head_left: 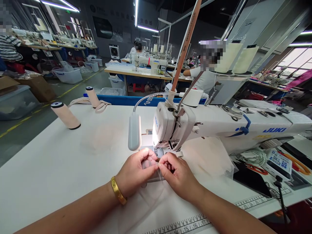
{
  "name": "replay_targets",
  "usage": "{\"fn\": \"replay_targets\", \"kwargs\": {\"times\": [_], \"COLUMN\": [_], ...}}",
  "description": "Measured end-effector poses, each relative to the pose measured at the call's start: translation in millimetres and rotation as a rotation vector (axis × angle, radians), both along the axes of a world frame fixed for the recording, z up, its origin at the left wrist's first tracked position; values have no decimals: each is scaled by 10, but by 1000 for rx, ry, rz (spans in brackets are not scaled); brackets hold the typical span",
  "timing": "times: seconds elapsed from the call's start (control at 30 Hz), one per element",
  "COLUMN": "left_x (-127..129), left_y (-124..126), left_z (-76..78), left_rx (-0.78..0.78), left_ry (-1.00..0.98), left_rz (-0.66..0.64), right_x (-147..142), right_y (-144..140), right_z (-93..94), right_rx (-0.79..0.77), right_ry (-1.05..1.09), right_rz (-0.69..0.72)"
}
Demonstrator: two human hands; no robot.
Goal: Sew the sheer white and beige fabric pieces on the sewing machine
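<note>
Tabletop (60, 162), white and broad, carries everything; a printed ruler strip (185, 224) runs along its near edge. Sewing machine (219, 126), white with blue lettering, lies lengthwise from the right edge toward the centre, its head and needle end facing the hands. Gooseneck lamp (135, 131) hangs just left of the machine head, lighting the needle area (159, 150). Two thread cones (65, 115) lie tilted toward the far left corner, well apart from the hands. Left hand (136, 172), with a gold bangle (118, 190) at the wrist, and right hand (179, 175) meet at the middle of the tabletop, both closed in a narrow pinch on a small piece of sheer fabric (149, 164). The piece sits between the fingertips, directly ahead of the hands and just short of the needle area, touching both hands; its long axis cannot be told. Both hands are about equally near it. More sheer fabric (151, 201) trails toward the near edge beneath the wrists. Other people work at benches far behind.
</note>
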State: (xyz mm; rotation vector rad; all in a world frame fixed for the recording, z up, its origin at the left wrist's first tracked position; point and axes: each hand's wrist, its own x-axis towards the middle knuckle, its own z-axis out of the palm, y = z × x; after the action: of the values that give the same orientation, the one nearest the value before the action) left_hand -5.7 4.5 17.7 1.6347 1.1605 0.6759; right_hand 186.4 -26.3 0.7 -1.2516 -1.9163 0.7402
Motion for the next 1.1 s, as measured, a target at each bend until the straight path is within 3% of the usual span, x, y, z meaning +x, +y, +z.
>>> {"fn": "replay_targets", "kwargs": {"times": [0.23, 0.43, 0.7, 0.8, 0.9, 1.0, 1.1], "left_x": [-11, -27, 17, 13, -2, -17, -27], "left_y": [25, 26, 62, 60, 29, -5, -17], "left_z": [-16, -38, -119, -151, -183, -225, -260], "left_rx": [6, 219, 360, 525, 823, 1061, 1092], "left_ry": [37, 97, 459, 522, 540, 541, 482], "left_rz": [-52, -36, -41, -7, 38, -66, -206], "right_x": [-5, -7, -95, -125, -128, -119, -105], "right_y": [0, 18, 114, 134, 136, 132, 131], "right_z": [-11, -23, -119, -141, -158, -165, -161], "right_rx": [-11, -32, 50, 61, 70, 88, 94], "right_ry": [-2, -7, -252, -317, -318, -313, -307], "right_rz": [-2, -6, -117, -146, -184, -184, -165]}}
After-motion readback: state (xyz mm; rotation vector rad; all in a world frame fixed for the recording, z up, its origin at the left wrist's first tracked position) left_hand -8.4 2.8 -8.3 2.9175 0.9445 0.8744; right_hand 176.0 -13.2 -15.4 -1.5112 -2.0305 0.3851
